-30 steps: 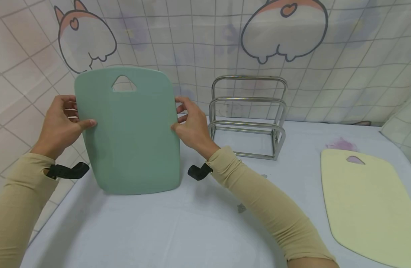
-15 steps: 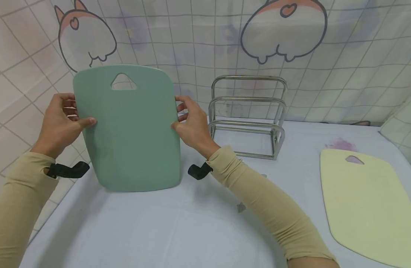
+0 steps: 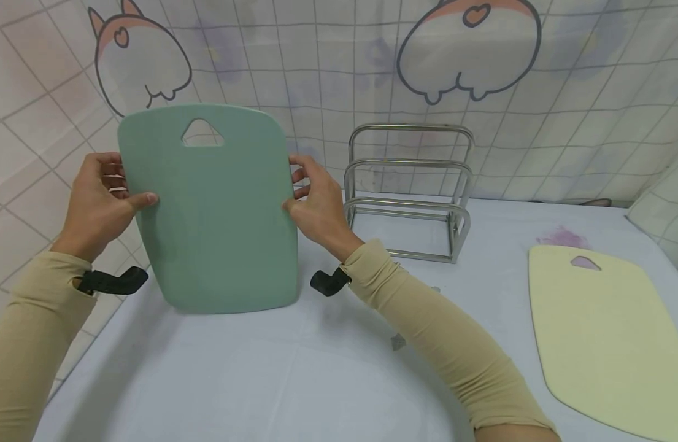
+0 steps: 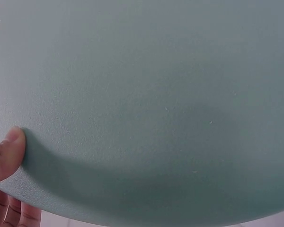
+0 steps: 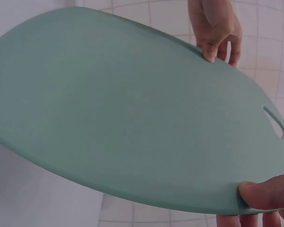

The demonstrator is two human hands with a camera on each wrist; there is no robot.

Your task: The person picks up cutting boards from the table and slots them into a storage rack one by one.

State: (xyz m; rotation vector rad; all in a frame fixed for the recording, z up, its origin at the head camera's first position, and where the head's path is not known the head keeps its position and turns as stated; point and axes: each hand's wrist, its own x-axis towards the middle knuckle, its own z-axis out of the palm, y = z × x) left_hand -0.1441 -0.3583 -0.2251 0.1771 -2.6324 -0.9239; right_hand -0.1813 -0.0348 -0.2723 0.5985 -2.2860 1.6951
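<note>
A green cutting board (image 3: 217, 221) stands nearly upright in the head view, its handle hole at the top. My left hand (image 3: 98, 199) pinches its left edge, thumb on the near face and fingers behind. On the opposite edge, my right hand (image 3: 319, 205) grips the board the same way. The left wrist view is mostly filled by the board's face (image 4: 146, 113), with the left thumb (image 4: 8, 153) pressed on it. Both hands show on opposite edges of the board (image 5: 123, 109) in the right wrist view.
A metal rack (image 3: 407, 202) with several upright loops stands behind and right of my right hand. A yellow cutting board (image 3: 609, 344) lies flat at the right on the white-covered table (image 3: 294, 380). A printed curtain (image 3: 327, 73) hangs close behind the rack.
The green cutting board has tilted a little more upright, its top edge and bottom edge rising slightly in the head view. Both hands keep their grip almost in place.
</note>
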